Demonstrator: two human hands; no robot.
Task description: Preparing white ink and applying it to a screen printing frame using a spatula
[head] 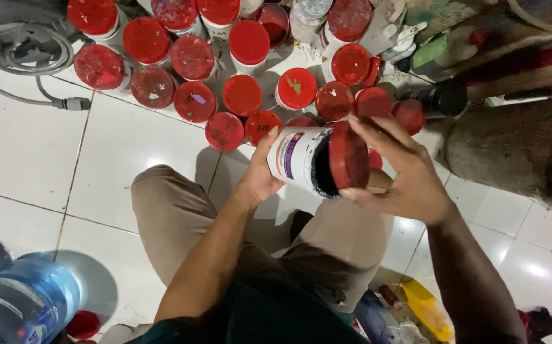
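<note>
White tiled floor point(117, 146); at frame centre, left hand point(260, 175) grips a stiff, probably slippery paint jar point(298, 159), right hand point(403, 172) clasping its red lid point(348, 156).

Plastic jar point(296, 159), paint-smeared red lid point(348, 155); glossy floor tiles point(28, 153)

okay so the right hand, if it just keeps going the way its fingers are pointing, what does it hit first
The right hand holds the red lid at the open jar; its fingers point up and left. Straight on, they would probably first meet the red-lidded jars on the floor, though depth is unclear.
</note>
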